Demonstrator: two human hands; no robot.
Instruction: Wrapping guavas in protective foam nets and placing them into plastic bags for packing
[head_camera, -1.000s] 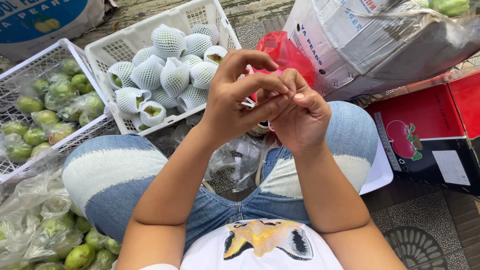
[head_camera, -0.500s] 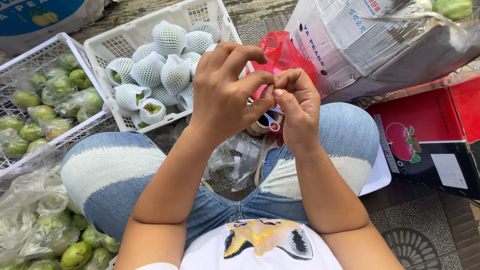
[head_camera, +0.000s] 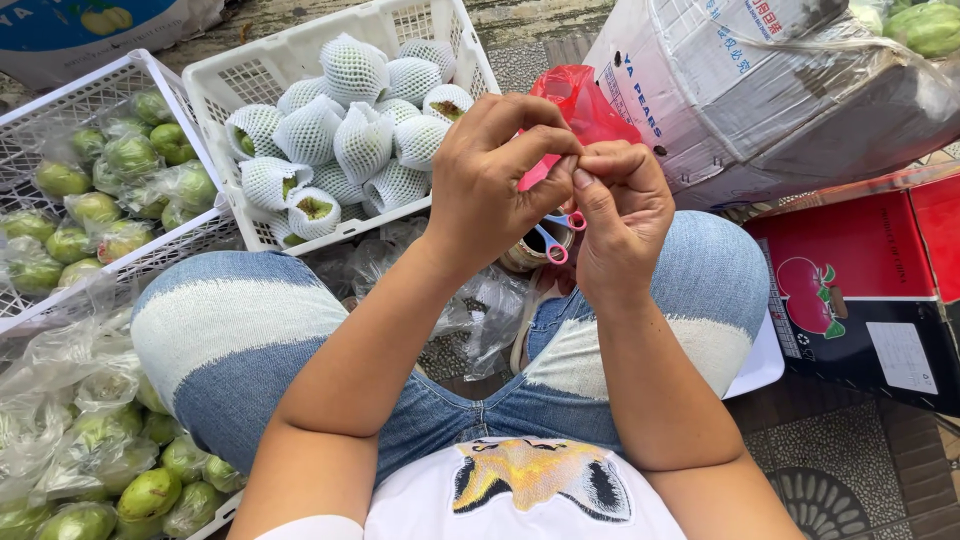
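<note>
While the two hands meet above the lap, most of what they hold is hidden: the left hand (head_camera: 495, 175) has its fingers curled and its thumb and forefinger pinched against the right hand (head_camera: 622, 215), whose fingers are folded tight with the thumb pressed up against the left fingertips. Something pink shows between them, and two small loops (head_camera: 560, 235), pink and blue, hang just below the pinch; what they belong to cannot be made out. A red plastic bag (head_camera: 580, 100) rises just behind the hands, its lower part covered by them, so whether the fingers grip it is unclear. Left of the hands stands a white crate (head_camera: 420, 30) filled with fruit in white foam netting (head_camera: 350, 70). Further left of the hands, a second crate (head_camera: 60, 100) holds green fruit in clear bags, cut off by the frame. Right of the hands, a wrapped cardboard box (head_camera: 760, 90) and a red box (head_camera: 860, 290) run out of view. Below the hands, crumpled clear plastic (head_camera: 470, 310) lies between the knees, partly masked by the forearms
</note>
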